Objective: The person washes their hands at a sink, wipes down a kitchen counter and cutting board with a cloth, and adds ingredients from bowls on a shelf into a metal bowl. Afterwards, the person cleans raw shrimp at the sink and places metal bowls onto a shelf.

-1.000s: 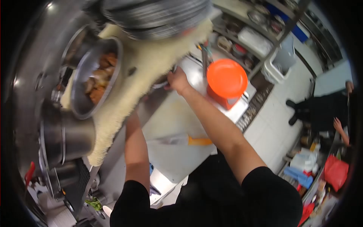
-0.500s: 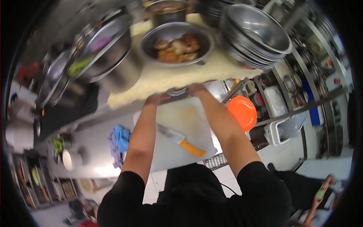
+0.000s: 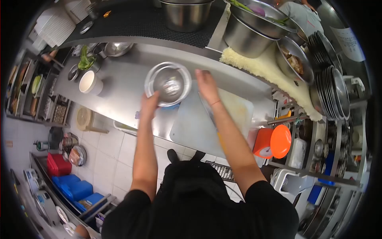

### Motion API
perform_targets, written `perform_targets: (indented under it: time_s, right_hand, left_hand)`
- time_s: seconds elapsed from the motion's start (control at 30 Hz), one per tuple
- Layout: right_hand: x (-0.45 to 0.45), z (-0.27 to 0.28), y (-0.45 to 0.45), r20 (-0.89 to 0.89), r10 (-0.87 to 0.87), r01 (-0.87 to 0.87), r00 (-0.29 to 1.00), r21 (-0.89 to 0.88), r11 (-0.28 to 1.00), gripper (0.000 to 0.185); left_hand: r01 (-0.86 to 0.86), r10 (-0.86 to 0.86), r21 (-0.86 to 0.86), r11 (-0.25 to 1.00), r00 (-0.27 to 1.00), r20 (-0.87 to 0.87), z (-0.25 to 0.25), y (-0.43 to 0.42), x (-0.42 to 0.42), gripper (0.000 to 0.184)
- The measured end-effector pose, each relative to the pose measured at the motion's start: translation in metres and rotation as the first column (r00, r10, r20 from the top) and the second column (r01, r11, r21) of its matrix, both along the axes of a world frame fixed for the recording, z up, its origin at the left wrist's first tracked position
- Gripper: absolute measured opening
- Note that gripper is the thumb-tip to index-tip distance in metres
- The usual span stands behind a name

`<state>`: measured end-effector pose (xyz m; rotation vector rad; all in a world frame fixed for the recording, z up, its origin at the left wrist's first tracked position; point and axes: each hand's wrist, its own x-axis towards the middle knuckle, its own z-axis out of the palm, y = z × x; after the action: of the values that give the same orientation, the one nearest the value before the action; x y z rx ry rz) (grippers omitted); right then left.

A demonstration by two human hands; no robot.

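A shiny round metal bowl (image 3: 171,84), apparently with another nested in it, is gripped at its near rim by my left hand (image 3: 149,105). Just right of the bowl, apart from it, my right hand (image 3: 207,87) reaches over the counter with its fingers stretched out and nothing in it. Beneath my right forearm lies a white cutting board (image 3: 191,119). A knife (image 3: 218,135) with a yellow-orange handle rests on the board, partly covered by that forearm. Part of a blue cloth (image 3: 173,106) shows under the bowl, beside the board.
Left on the steel counter (image 3: 123,75) stand a white tub (image 3: 90,83), leafy greens (image 3: 86,59) and another metal bowl (image 3: 118,48). The raised shelf holds pots, a bowl of browned food (image 3: 293,61) and stacked bowls (image 3: 330,93). An orange scale (image 3: 264,143) sits at right.
My view has turned left. Both hands have come out from beneath the shelf edge; the left now carries the metal bowl leftward, while the right is off it.
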<state>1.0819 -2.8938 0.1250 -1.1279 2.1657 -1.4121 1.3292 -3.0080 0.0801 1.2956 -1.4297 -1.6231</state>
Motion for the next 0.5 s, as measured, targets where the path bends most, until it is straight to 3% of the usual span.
perform_targets:
  time_s: [0.03, 0.07, 0.1, 0.13, 0.2, 0.23, 0.33, 0.37, 0.47, 0.5]
  right_hand:
    - [0.031, -0.009, -0.011, 0.236, 0.018, -0.020, 0.972, 0.007, 1.000, 0.069]
    - [0.065, -0.029, -0.031, 0.202, -0.004, -0.019, 0.979, 0.112, 0.993, 0.074]
    - [0.095, -0.053, -0.051, 0.167, -0.030, -0.010, 0.985, 0.232, 0.973, 0.081]
    - [0.122, -0.057, -0.071, 0.046, 0.112, -0.121, 0.993, 0.439, 0.890, 0.094]
    - [0.184, -0.061, -0.089, -0.151, 0.216, -0.067, 0.965, 0.652, 0.755, 0.112]
    - [0.207, -0.068, -0.093, -0.321, 0.266, -0.003, 0.909, 0.634, 0.773, 0.108]
    - [0.232, -0.102, -0.117, -0.502, 0.356, -0.099, 0.789, 0.467, 0.879, 0.090]
    - [0.227, -0.109, -0.118, -0.497, 0.394, -0.243, 0.773, 0.342, 0.908, 0.067]
    - [0.205, -0.117, -0.130, -0.381, 0.489, -0.341, 0.785, 0.394, 0.854, 0.055]
    - [0.185, -0.116, -0.131, -0.372, 0.454, -0.300, 0.809, 0.403, 0.865, 0.054]
  left_hand:
    - [-0.090, 0.089, -0.012, 0.996, 0.993, -0.078, 0.015, 0.008, 0.035, 0.043]
    - [-0.132, 0.143, -0.077, 0.988, 0.977, 0.159, -0.016, -0.018, 0.078, 0.042]
    - [-0.229, 0.221, 0.032, 0.973, 0.961, 0.164, -0.009, -0.020, 0.103, 0.042]
    - [-0.177, 0.178, -0.017, 0.984, 0.973, 0.150, -0.030, -0.036, 0.150, 0.048]
    - [-0.328, 0.330, -0.039, 0.944, 0.929, 0.167, -0.035, -0.045, 0.188, 0.047]
    - [-0.382, 0.381, -0.001, 0.924, 0.923, 0.053, -0.038, -0.046, 0.203, 0.044]
    - [-0.473, 0.472, -0.002, 0.881, 0.880, 0.055, -0.056, -0.057, 0.235, 0.038]
    - [-0.487, 0.485, 0.024, 0.873, 0.872, 0.063, -0.073, -0.064, 0.242, 0.037]
    - [-0.475, 0.474, 0.069, 0.877, 0.880, 0.031, -0.102, -0.086, 0.243, 0.038]
    - [-0.480, 0.480, 0.070, 0.874, 0.877, 0.018, -0.102, -0.090, 0.239, 0.038]
